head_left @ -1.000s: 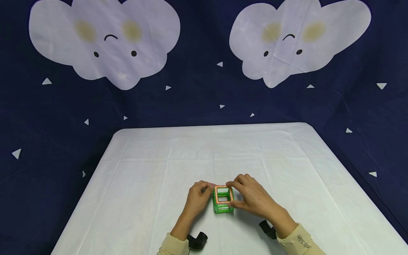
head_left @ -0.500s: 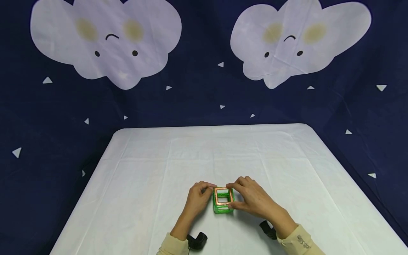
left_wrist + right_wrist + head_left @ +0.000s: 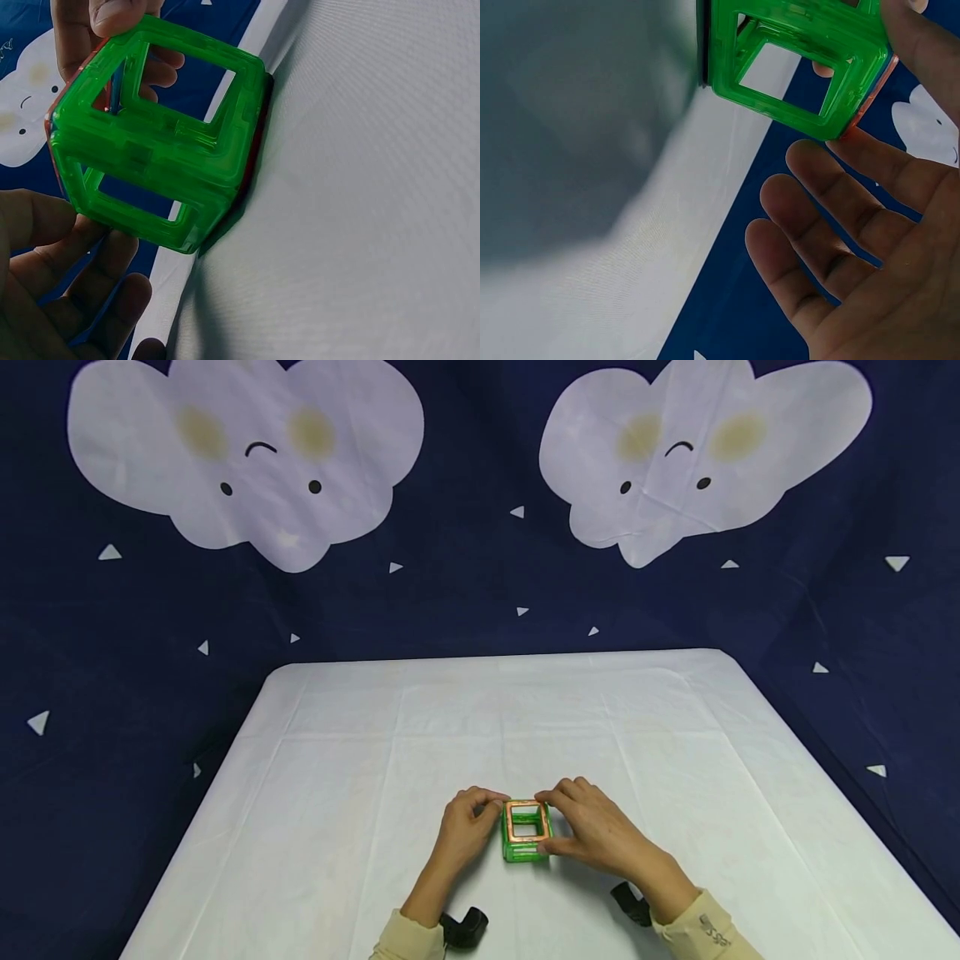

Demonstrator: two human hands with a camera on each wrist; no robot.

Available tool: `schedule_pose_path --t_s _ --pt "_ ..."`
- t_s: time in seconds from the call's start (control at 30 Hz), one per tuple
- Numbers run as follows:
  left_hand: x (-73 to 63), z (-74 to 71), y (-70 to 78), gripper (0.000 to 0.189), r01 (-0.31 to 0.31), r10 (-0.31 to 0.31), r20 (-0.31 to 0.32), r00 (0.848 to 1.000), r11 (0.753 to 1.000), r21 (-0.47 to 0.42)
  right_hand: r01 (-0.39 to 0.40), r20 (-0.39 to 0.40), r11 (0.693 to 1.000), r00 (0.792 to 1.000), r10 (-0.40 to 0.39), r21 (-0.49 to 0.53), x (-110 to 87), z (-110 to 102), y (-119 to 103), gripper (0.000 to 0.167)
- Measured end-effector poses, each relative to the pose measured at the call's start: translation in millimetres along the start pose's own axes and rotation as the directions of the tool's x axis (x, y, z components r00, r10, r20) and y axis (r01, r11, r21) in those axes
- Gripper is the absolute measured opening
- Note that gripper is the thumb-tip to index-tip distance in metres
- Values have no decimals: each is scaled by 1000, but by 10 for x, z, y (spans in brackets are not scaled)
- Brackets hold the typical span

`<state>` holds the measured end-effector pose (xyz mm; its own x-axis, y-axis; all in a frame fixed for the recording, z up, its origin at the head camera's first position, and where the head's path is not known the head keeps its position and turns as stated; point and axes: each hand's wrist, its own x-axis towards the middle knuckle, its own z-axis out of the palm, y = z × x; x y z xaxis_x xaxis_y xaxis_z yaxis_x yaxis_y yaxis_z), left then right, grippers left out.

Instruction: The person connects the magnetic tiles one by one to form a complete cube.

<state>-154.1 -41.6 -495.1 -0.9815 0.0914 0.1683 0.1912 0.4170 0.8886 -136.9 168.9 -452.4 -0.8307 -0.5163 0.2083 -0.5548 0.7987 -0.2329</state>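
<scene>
A small cube of magnetic tiles (image 3: 527, 852) stands on the white cloth in the head view, with clear green sides and an orange frame on top. My left hand (image 3: 463, 828) has its thumb and index finger at the cube's far left corner. My right hand (image 3: 596, 822) spans the right side, thumb at the near edge and index finger at the far edge. The left wrist view shows the green tiles (image 3: 150, 150) close up, with a dark red edge against the cloth. In the right wrist view the remaining fingers (image 3: 810, 247) stay extended, away from the cube.
The white-covered table (image 3: 420, 710) runs back to a dark blue curtain (image 3: 472, 568) printed with clouds and triangles. Black wrist-worn pieces (image 3: 467, 928) project beside both wrists, near beige sleeves (image 3: 408, 935).
The right hand's fingertips have shifted very slightly on the cube's right side. The cube and the left hand stay in nearly the same place.
</scene>
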Motion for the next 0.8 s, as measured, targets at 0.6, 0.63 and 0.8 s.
schedule_pose_path --t_s 0.6,0.63,0.8 --pt "-12 -30 20 14 16 -16 -9 1000 1000 4 -26 -5 999 1000 26 29 -20 6 2 69" --pt "-13 -33 19 14 9 -9 -12 1000 1000 7 -30 -12 999 999 31 36 -24 3 2 69" --pt "-43 -64 37 15 -25 27 -48 998 999 41 -61 -76 997 995 65 49 -60 -20 -11 61"
